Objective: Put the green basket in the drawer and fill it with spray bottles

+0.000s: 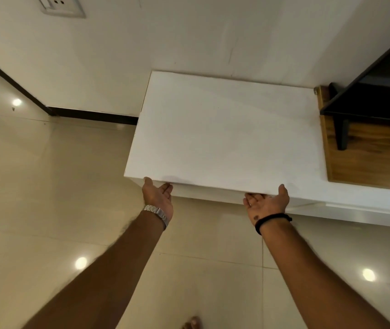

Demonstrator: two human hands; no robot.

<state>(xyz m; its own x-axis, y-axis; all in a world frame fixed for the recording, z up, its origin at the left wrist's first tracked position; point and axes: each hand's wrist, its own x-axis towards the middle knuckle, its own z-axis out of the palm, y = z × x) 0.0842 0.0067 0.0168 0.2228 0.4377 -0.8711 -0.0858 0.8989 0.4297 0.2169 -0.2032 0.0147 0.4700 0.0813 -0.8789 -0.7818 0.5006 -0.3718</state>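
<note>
We see the left hand point(158, 195) and right hand point(267, 202), palms up, fingers hooked under the front edge of the white cabinet top point(224, 134); no basket or bottles in view

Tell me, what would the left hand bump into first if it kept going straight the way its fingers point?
Probably the white cabinet. The left hand is palm up, fingers already tucked under the cabinet's front edge, so it would likely meet the front panel just below; the fingertips are hidden, so depth is unclear.
</note>
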